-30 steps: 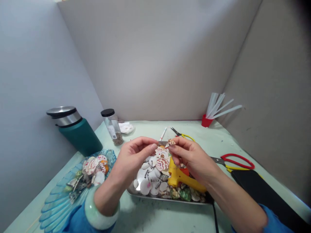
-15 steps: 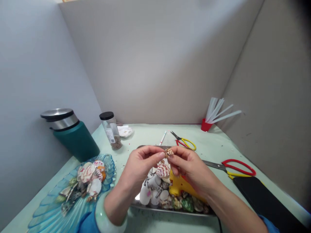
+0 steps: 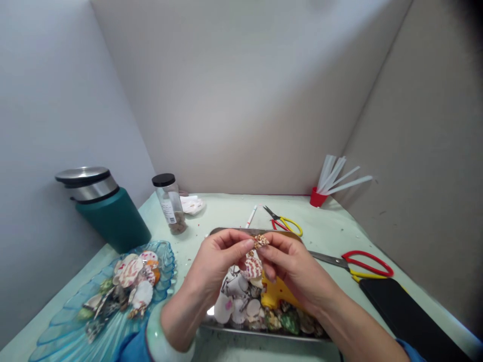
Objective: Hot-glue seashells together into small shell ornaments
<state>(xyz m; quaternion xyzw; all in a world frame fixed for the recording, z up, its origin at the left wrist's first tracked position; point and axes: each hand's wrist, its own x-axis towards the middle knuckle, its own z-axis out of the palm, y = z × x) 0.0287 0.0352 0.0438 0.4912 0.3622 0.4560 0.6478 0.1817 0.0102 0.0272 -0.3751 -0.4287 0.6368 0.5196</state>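
Observation:
Between the fingertips of both hands is a small brown-and-white spotted seashell (image 3: 260,242), held above a metal tray (image 3: 264,336). My left hand (image 3: 222,259) pinches its left side with thumb and forefinger, and my right hand (image 3: 289,261) pinches the right side. Below them the tray holds several shells, among them a red-and-white striped scallop shell (image 3: 252,267), white shells (image 3: 223,307) and a green shell (image 3: 290,322). A yellow glue gun (image 3: 277,291) lies across the tray, partly hidden by my right hand.
At left, a blue glass shell-shaped dish (image 3: 60,327) holds more shells. Behind it stand a teal bottle (image 3: 113,216) and a black-lidded jar (image 3: 169,203). A marker (image 3: 251,216), small scissors (image 3: 283,221), large scissors (image 3: 349,264), a black slab (image 3: 407,311) and a red cup of glue sticks (image 3: 319,196) lie beyond.
The spotted shell shows a little more between my fingertips, seemingly turned. Both hands keep their pinch. The whole view has shifted slightly.

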